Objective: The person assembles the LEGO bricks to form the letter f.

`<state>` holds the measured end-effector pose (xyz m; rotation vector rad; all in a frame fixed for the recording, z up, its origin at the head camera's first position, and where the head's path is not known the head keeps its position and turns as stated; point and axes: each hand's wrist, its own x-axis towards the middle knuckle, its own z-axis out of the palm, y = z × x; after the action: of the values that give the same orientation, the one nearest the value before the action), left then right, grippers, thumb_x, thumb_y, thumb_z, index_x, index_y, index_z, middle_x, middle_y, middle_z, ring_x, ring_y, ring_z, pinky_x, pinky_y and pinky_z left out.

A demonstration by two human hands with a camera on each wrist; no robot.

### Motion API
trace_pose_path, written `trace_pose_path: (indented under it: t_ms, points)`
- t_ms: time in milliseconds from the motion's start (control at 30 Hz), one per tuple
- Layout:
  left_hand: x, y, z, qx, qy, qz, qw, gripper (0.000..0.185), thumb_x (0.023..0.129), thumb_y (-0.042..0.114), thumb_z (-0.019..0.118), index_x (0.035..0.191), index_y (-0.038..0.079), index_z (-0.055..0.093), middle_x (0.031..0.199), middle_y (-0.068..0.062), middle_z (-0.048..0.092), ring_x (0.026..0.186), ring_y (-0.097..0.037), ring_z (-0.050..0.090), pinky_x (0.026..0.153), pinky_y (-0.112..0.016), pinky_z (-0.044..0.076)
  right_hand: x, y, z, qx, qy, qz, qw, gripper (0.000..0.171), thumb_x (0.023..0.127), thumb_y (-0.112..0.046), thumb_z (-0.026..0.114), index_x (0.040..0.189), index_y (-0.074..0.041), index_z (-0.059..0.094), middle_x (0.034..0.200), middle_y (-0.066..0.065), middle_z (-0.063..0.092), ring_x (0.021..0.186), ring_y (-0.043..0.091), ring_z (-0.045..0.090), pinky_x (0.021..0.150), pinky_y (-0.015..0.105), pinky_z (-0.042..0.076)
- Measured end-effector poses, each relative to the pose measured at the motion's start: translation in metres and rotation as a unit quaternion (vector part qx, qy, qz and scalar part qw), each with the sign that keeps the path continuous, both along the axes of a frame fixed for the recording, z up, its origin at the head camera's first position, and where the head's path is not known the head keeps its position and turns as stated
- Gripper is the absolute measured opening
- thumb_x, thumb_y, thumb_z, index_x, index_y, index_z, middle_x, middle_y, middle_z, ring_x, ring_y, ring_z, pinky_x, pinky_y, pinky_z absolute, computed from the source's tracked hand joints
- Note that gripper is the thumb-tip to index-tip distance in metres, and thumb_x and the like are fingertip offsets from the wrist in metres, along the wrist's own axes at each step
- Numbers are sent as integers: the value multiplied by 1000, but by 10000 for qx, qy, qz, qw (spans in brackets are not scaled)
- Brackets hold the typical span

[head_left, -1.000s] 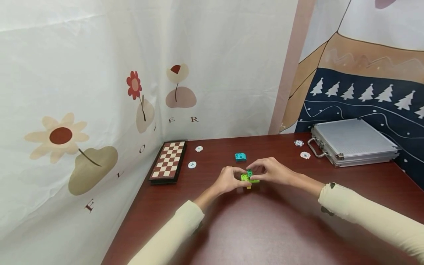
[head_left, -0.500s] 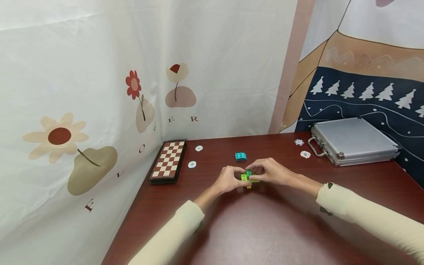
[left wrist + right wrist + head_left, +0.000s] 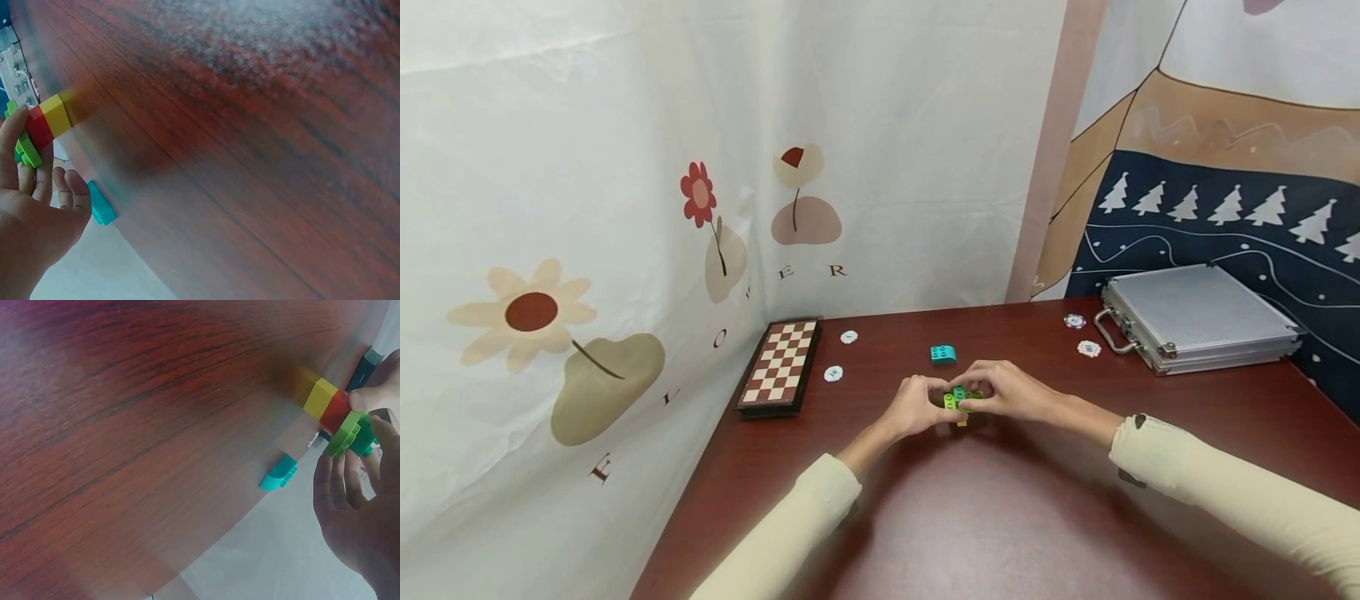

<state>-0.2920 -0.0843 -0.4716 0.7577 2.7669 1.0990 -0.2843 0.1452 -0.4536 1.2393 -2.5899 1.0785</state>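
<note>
- Left hand [image 3: 916,406] and right hand [image 3: 1006,390] meet at mid-table, both pinching one small brick stack [image 3: 958,401] held between them.
- Stack: yellow brick at the bottom, red above it, light green plate, dark green brick on top; seen clearly in the right wrist view [image 3: 334,415].
- Left wrist view: left thumb lies along the red and green parts of the stack [image 3: 39,128], fingers curled behind it.
- Right wrist view: right fingers [image 3: 340,484] curl round the green top end, thumb tip on the red brick.
- Yellow end of the stack sits at or just over the table [image 3: 1015,517]; cannot tell if it touches.
- Teal brick [image 3: 943,354] lies on the table just beyond the hands, apart from them.
- Chessboard [image 3: 780,365] at the left table edge by the flowered cloth.
- Two white chips [image 3: 841,356] beside the chessboard; two more chips [image 3: 1081,335] by the metal case [image 3: 1198,318] at far right.
- Both arms in cream sleeves [image 3: 1232,492].
</note>
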Motion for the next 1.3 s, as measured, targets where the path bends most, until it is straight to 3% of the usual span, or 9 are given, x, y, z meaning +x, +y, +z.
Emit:
trace_pose_path:
  t_ms: [367,767,1067,1300]
  points:
    - [-2,0,1,-29,-44,34,10000,50,80,38,92,121,12,78,115,-1,77,109,-15,68,91,-33,54,-3,-2,-1,171,155,-143,9996,33,93,-23,81,123,-11,76,104,-3,70,82,14,63,71,25,54]
    - [-2,0,3,-130,-69,-25,9999,50,82,35,90,123,9,77,109,-2,77,95,-17,66,78,-27,53,-3,-4,1,597,241,-430,9970,33,91,-33,83,120,-18,79,100,-8,70,76,11,62,68,24,52]
    - [0,0,2,-241,-21,-46,9997,50,83,36,89,123,10,77,114,-2,77,99,-16,66,83,-29,53,-3,-3,0,535,197,-204,9982,35,91,-30,83,122,-15,77,100,0,70,80,18,62,71,26,53]
    - [-2,1,4,-213,88,-161,9996,42,82,35,90,116,13,80,93,4,77,81,-11,62,72,-24,49,-9,-2,10,373,61,136,9992,34,91,-30,83,120,-13,77,98,-2,72,82,15,65,73,31,57]
